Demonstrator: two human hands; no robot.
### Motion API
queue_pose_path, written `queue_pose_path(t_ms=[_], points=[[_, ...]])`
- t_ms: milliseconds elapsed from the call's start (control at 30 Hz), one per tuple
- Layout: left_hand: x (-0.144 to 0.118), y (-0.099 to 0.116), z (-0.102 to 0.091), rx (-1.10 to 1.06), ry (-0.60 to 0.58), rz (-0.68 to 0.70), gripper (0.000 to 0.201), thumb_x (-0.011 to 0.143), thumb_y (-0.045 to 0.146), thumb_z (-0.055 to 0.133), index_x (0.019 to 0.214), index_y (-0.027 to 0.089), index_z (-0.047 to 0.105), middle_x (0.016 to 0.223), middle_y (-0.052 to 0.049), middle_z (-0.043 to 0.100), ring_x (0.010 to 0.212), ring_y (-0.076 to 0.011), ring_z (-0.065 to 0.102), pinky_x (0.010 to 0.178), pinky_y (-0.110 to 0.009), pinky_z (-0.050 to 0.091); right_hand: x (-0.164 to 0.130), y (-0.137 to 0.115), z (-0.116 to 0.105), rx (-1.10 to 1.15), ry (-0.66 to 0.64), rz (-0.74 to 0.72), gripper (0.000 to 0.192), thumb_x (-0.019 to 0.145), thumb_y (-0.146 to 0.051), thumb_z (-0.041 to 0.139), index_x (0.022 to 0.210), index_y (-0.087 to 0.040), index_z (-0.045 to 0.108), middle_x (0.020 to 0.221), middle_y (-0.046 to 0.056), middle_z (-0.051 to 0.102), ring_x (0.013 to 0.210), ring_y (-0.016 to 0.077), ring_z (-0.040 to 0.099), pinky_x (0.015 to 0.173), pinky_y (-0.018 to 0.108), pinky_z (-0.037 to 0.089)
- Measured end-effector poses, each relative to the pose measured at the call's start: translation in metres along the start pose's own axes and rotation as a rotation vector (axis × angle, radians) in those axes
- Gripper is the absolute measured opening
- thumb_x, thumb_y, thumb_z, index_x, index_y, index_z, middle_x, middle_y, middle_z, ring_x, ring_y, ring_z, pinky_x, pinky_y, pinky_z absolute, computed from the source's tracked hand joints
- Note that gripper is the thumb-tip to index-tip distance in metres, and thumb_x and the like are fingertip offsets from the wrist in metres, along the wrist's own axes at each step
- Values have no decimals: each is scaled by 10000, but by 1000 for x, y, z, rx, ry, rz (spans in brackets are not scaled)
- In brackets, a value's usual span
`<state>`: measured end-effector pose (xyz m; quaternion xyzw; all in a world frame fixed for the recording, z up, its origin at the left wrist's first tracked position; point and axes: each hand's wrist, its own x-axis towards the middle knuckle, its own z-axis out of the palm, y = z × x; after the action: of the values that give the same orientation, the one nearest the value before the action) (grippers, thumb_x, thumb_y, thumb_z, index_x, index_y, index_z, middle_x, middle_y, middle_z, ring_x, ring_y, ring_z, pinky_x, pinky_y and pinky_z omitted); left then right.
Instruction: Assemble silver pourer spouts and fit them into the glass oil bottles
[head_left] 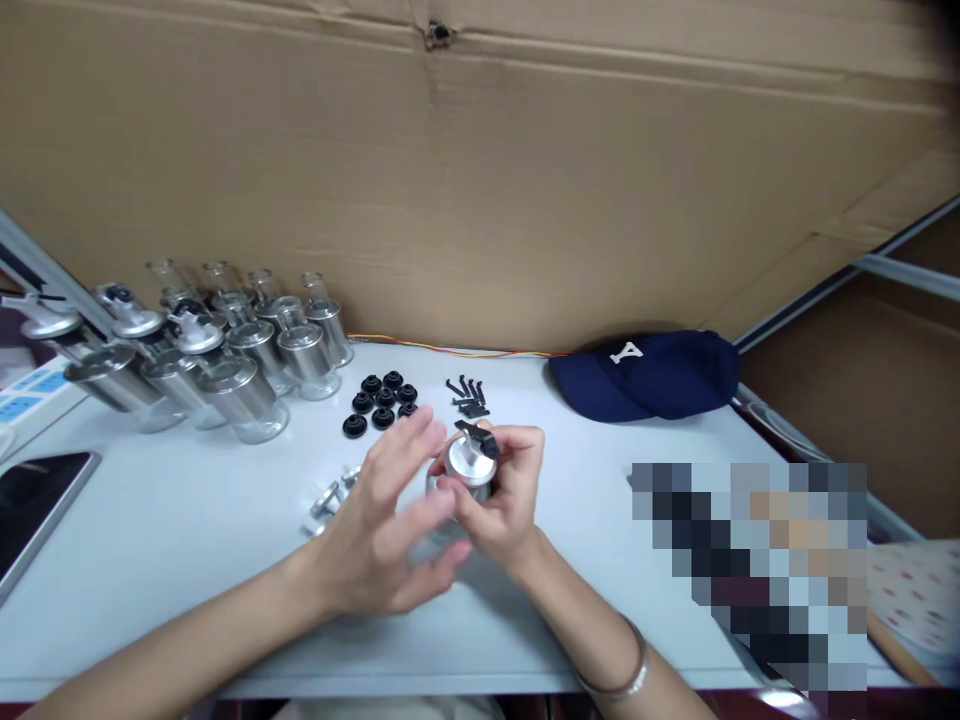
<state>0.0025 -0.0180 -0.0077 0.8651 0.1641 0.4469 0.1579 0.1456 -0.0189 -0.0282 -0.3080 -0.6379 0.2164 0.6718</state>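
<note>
Two hands are showing at the centre of the frame, the left hand [390, 520] and the right hand [502, 500], sharing one silver canister [469, 470] with a black lever on top. About eight black round caps [381, 400] are lying in a cluster just above them, beside a small heap of black levers [469, 397] too tangled to count exactly, and roughly a dozen silver-and-glass canisters [225, 350] are standing at upper left. One navy cap [645, 375] is sitting at right of centre, one dark phone [34, 510] is lying at the left edge, and two or three small silver fittings [330, 497] are lying left of the hands.
</note>
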Motion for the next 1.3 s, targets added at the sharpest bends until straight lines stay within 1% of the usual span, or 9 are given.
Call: queue_pose_path(t_ms=[67, 167, 267, 400, 700, 900, 1000, 1133, 1300], points=[[2, -3, -1, -6, 48, 36, 777, 853, 153, 539, 1470, 298, 90, 1494, -114, 268, 1390, -284, 304, 1092, -525, 374, 1, 0, 0, -51, 6, -39, 364, 800, -222, 624, 1020, -261, 337, 802, -7, 564, 646, 147, 602, 577, 297, 515], [1, -1, 0, 7, -83, -108, 766, 851, 115, 488, 1482, 189, 62, 1456, -184, 324, 1375, -283, 343, 1087, -467, 412, 3, 1, -2, -111, 17, -76, 372, 766, -155, 623, 1029, -266, 386, 849, 4, 560, 717, 156, 609, 582, 283, 516], [-2, -3, 4, -1, -150, -164, 807, 850, 97, 476, 1486, 223, -4, 1445, -193, 351, 1337, -302, 404, 1046, -475, 455, 5, 3, -4, -156, 25, -116, 414, 737, -118, 649, 1047, -276, 423, 847, -4, 542, 699, 150, 584, 576, 285, 506], [-6, -13, 7, -86, -155, -153, 805, 865, 131, 539, 1473, 266, 30, 1412, -193, 388, 1273, -318, 476, 978, -467, 508, 5, 4, -7, -225, 20, -178, 471, 714, -121, 685, 1070, -287, 427, 800, -23, 511, 622, 141, 554, 537, 287, 495], [-1, -24, 2, -251, -131, -79, 714, 890, 167, 573, 1445, 309, 147, 1281, -125, 477, 1186, -227, 529, 954, -373, 527, 8, -3, -8, -339, 69, -243, 331, 751, -140, 679, 995, -264, 491, 683, -42, 537, 471, 101, 457, 411, 230, 415], [-2, -29, 3, -288, -177, -137, 730, 886, 171, 583, 1440, 363, 150, 1278, -106, 470, 1112, -210, 569, 911, -367, 543, 9, -1, -10, -328, 34, -280, 365, 741, -81, 655, 1014, -252, 485, 674, -53, 502, 464, 96, 441, 416, 229, 420], [-4, -33, 0, -245, -219, -135, 778, 878, 207, 607, 1456, 371, 111, 1337, -115, 452, 1158, -226, 551, 949, -375, 523, 5, 3, -10, -346, 72, -270, 384, 733, -80, 661, 1032, -251, 491, 694, -54, 481, 504, 110, 507, 472, 253, 486], [-5, -37, -6, -179, -263, -137, 780, 878, 261, 612, 1457, 395, 108, 1396, -108, 438, 1208, -249, 530, 983, -402, 502, -1, 9, -8, -418, 147, -264, 414, 741, -148, 674, 1103, -239, 494, 840, 6, 539, 677, 167, 630, 555, 297, 554], [-5, -40, -10, -129, -229, -140, 797, 875, 307, 610, 1466, 388, 82, 1391, -122, 454, 1193, -267, 546, 959, -420, 516, -5, 12, -7, -443, 60, -234, 489, 767, -187, 639, 1221, -217, 458, 908, 60, 608, 844, 236, 668, 661, 371, 591]])
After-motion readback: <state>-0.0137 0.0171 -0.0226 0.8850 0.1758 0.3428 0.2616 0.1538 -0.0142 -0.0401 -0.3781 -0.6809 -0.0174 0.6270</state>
